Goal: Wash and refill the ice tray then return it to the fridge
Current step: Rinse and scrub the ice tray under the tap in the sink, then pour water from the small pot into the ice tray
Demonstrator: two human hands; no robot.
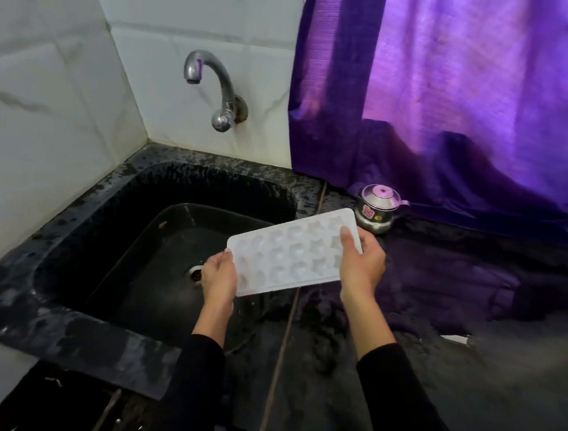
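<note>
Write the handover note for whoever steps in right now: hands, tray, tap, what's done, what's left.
Left hand grips the near left end of the ice tray; right hand grips its far right end, thumb on top.
Tray is held tilted over the sink's right edge, not under the tap. Its cells look empty.
Tap shows no running water. A small steel pot stands on the counter behind the tray.
Done: tray brought to the sink. Whether it is washed, I cannot tell.
Left: wash if needed, refill, return to fridge.
</note>
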